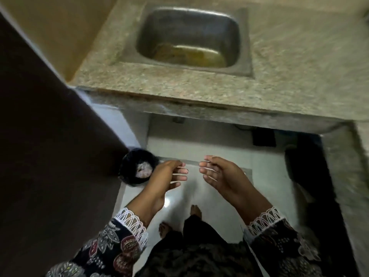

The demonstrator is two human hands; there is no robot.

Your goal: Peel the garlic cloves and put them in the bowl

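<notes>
Patterned sleeves (111,242) over white floor (209,148), granite counter (299,62).

The whole view is smeared by motion. The bench (289,62) runs out of view at the top and right edges. What lies in the sink (187,39) is a yellowish blur, not identifiable. The pale lump in the dark bin (137,166) at the bench's near left corner cannot be made out. Both sleeves are cut off at the bottom edge. A dark panel (40,136) hides everything at left.

Two hands (169,176) (221,174), one sink (242,47), one black bin (131,160), two bare feet (164,228) (196,210)
</notes>
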